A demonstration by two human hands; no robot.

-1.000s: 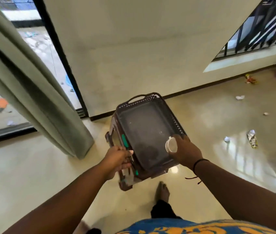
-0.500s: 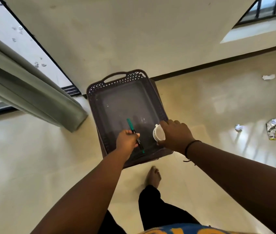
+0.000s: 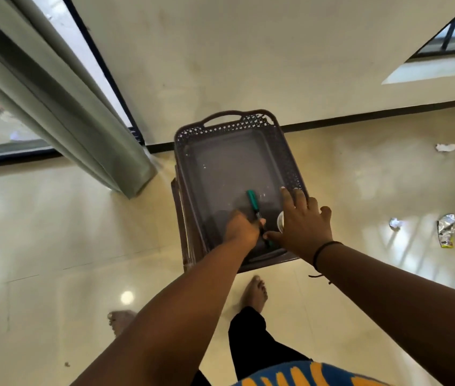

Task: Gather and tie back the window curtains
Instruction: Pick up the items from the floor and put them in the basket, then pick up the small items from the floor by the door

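Hands meet over the near end of a dark brown plastic basket [image 3: 222, 126] with a lattice-cut rim and a loop handle on its far side, which stands on a glossy cream tiled floor [image 3: 53, 232] close to the wall. The left hand [image 3: 241, 228] is closed around a slim green-and-black tool [image 3: 254, 203], perhaps a small screwdriver, whose green end points away into the basket. The right hand [image 3: 302, 221] is spread open, fingers splayed across the basket's near right rim, with a small white round object [image 3: 280, 218] partly hidden beneath the palm; whether it is gripped cannot be told. A thin black band [image 3: 322, 250] circles the right wrist. The grey-green window curtain [image 3: 62, 107] hangs loose to the left of the basket, well clear of both hands, its hem reaching the floor just beside the basket's far left corner, in front of a dark-framed glass window. Crumpled scraps and a foil wrapper [image 3: 446, 229] lie scattered on the floor to the right. Two bare feet show below the arms.
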